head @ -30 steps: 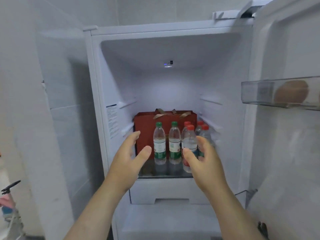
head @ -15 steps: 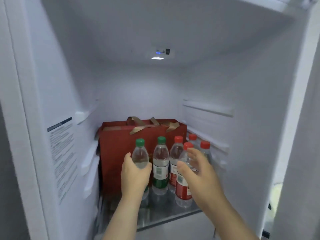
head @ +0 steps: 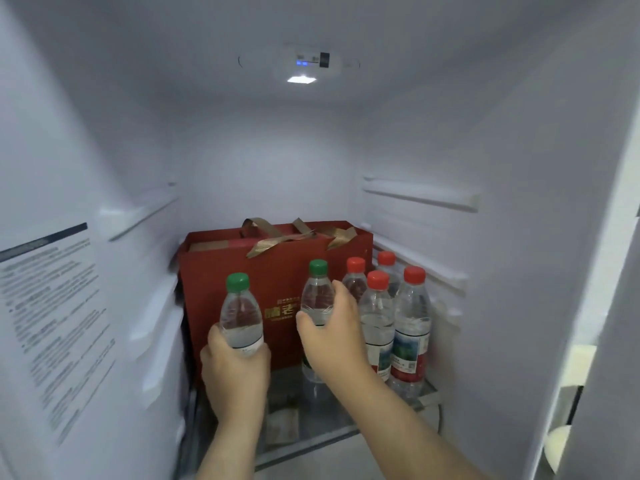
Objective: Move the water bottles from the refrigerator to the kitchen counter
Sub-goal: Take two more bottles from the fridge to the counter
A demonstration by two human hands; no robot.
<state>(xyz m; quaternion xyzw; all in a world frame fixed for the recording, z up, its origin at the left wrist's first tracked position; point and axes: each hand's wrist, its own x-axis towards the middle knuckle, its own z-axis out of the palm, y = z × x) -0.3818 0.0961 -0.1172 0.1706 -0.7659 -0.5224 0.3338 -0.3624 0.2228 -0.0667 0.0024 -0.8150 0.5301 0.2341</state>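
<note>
Both hands are in the fridge (head: 467, 133); the left hand (head: 235, 370) wraps its fingers round a green-capped bottle (head: 241, 315), right in front of the red bag (head: 277, 268); the right hand (head: 334, 341) curls round the second green-capped bottle (head: 317, 299), before the bag's right half; four red-capped bottles (head: 412, 327) stand bunched at the bag's right front corner, on the glass shelf (head: 329, 434) under it.

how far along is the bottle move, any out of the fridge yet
Done: nothing yet; all six bottles are inside the fridge and no counter is in view. In hand: the left hand grips one green-capped bottle, the right hand wraps the other green-capped bottle. Left: carrying those two out, then the four red-capped bottles standing on the shelf beside the red bag.
</note>
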